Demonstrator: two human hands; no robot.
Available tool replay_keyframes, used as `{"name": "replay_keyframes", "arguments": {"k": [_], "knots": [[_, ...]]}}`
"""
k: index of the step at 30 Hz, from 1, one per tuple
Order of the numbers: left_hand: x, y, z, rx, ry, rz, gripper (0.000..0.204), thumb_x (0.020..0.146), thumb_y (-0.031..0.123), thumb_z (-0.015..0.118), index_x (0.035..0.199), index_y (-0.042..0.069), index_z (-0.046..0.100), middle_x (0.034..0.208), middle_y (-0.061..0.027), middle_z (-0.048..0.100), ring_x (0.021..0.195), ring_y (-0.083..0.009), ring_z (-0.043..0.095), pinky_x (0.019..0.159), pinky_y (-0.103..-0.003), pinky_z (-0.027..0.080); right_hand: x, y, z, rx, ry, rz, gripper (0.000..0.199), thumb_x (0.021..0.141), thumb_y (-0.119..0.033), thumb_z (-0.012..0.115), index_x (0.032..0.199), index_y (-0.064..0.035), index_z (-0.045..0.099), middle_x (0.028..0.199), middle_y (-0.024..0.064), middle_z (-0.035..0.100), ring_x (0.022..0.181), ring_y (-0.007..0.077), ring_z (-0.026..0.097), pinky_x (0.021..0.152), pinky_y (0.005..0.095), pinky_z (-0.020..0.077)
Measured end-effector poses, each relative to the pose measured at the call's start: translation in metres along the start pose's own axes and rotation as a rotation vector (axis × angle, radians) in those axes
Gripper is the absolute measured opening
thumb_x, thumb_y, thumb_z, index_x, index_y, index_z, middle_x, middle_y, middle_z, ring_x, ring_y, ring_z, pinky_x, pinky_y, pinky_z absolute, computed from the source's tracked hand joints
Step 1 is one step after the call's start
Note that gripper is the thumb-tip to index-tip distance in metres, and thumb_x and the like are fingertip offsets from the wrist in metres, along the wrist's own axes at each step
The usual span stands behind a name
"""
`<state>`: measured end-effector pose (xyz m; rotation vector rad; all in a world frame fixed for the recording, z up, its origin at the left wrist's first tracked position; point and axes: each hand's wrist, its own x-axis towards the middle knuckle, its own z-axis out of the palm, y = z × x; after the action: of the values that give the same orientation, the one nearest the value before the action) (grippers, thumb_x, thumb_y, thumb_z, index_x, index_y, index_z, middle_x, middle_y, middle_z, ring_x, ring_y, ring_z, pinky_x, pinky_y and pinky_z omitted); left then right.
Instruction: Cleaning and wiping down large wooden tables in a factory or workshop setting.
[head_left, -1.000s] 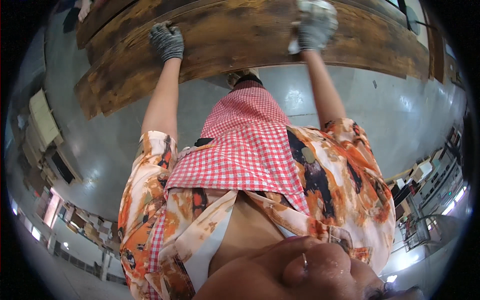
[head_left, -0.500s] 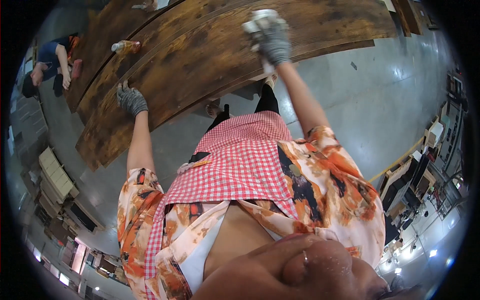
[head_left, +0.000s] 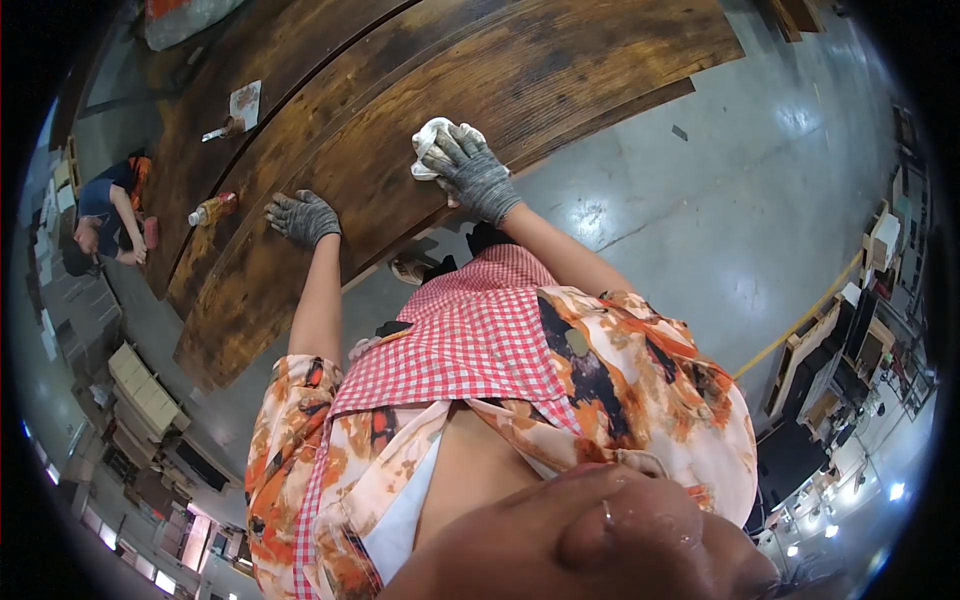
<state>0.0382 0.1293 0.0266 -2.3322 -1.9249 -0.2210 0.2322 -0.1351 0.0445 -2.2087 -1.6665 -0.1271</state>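
Note:
A long brown wood-grain board (head_left: 375, 165) lies in front of me, with more boards beyond it. My left hand (head_left: 304, 218), in a grey glove, rests flat on the board with its fingers spread. Bunched under my gloved right hand (head_left: 474, 182) is a white cloth (head_left: 432, 145), pressed against the board near its closer edge. Its fingers curl over the cloth, and part of the cloth is hidden beneath the palm. Left of my left hand, a small bottle (head_left: 213, 208) with a white cap and reddish-yellow contents lies on its side.
A stained paper sheet (head_left: 245, 103) and a small white-handled tool (head_left: 224, 130) lie on the farther board. At the left, another person (head_left: 108, 212) bends beside the boards, near a red object (head_left: 151, 232). Grey floor (head_left: 660, 210) stretches to my right.
My right hand has come back toward me and leftward along the board with the cloth. The view has shifted left, bringing the paper sheet into fuller sight; my left hand stays on the board.

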Motion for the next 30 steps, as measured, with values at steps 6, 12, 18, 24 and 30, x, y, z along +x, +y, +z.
{"name": "replay_keyframes", "arguments": {"k": [6, 12, 18, 24, 30], "knots": [[0.015, -0.036, -0.018, -0.271, -0.006, 0.535, 0.048, 0.087, 0.011, 0.055, 0.135, 0.006, 0.054, 0.146, -0.0159, 0.046, 0.133, -0.0323, 0.043, 0.113, -0.041, 0.034, -0.021, 0.169, -0.041, -0.209, 0.084, 0.409, 0.059, 0.090, -0.029, 0.054, 0.148, -0.0229, 0.040, 0.153, 0.0114, 0.036, 0.138, 0.0335, 0.037, 0.115, 0.0466, 0.0292], [0.006, 0.016, -0.006, -0.525, -0.029, 0.672, 0.050, 0.081, 0.004, 0.055, 0.131, 0.008, 0.057, 0.142, -0.0133, 0.050, 0.129, -0.0310, 0.047, 0.111, -0.040, 0.037, -0.132, 0.418, -0.181, -0.782, 0.243, 0.663, 0.065, 0.079, -0.040, 0.074, 0.138, -0.0310, 0.051, 0.143, 0.0061, 0.049, 0.133, 0.0304, 0.044, 0.109, 0.0477, 0.0360], [0.002, -0.046, -0.040, -0.439, -0.010, 0.543, 0.052, 0.081, 0.002, 0.053, 0.133, 0.010, 0.055, 0.140, -0.0132, 0.051, 0.130, -0.0328, 0.046, 0.111, -0.043, 0.036, 0.002, 0.376, -0.162, -0.675, -0.121, 1.288, 0.055, 0.074, -0.047, 0.079, 0.122, -0.0283, 0.060, 0.125, 0.0069, 0.062, 0.119, 0.0309, 0.057, 0.092, 0.0534, 0.0485], [-0.018, -0.037, -0.041, -0.401, -0.089, 0.485, 0.052, 0.084, 0.006, 0.055, 0.135, 0.013, 0.054, 0.142, -0.0127, 0.049, 0.133, -0.0329, 0.043, 0.114, -0.045, 0.033, 0.025, 0.229, -0.061, -0.602, 0.106, 0.344, 0.088, 0.065, -0.038, 0.085, 0.142, -0.0202, 0.046, 0.145, 0.0135, 0.045, 0.135, 0.0378, 0.040, 0.109, 0.0550, 0.0302], [-0.030, -0.015, -0.030, -0.394, -0.113, 0.477, 0.052, 0.085, 0.008, 0.056, 0.136, 0.014, 0.054, 0.143, -0.0126, 0.048, 0.134, -0.0321, 0.042, 0.115, -0.044, 0.032, 0.049, 0.003, -0.003, 0.106, -0.227, -0.055, 0.073, 0.085, -0.037, 0.064, 0.151, -0.0233, 0.035, 0.155, 0.0214, 0.028, 0.144, 0.0421, 0.024, 0.119, 0.0563, 0.0145]]}}
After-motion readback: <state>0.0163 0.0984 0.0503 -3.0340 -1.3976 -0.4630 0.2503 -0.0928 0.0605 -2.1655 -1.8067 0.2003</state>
